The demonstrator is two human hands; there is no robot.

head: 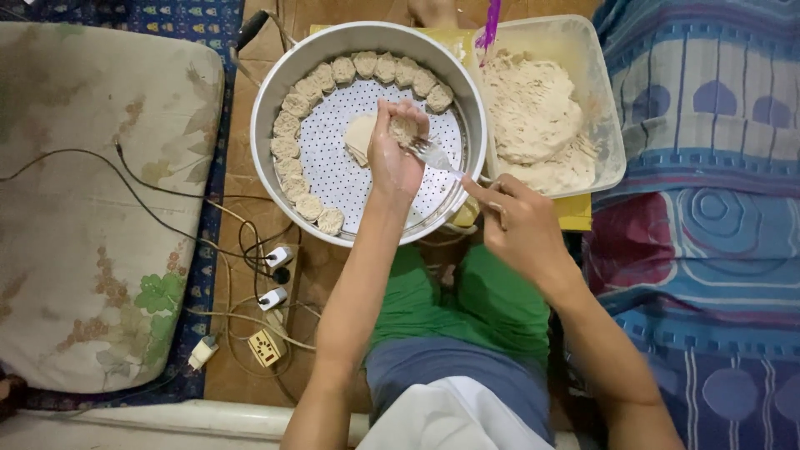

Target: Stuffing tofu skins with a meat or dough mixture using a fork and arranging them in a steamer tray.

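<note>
While left hand [394,154] cups a dumpling wrapper [363,133] above the steamer tray [275,92], right hand [517,221] grips a fork [433,154] touching the filling.

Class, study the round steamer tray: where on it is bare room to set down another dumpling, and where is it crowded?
The perforated floor is bare in the middle and along the right and lower-right rim, inside the arc of dumplings. That arc crowds the top, left and lower-left rim. The left hand, with a wrapper, and the right hand's fork cover the centre-right.
</note>
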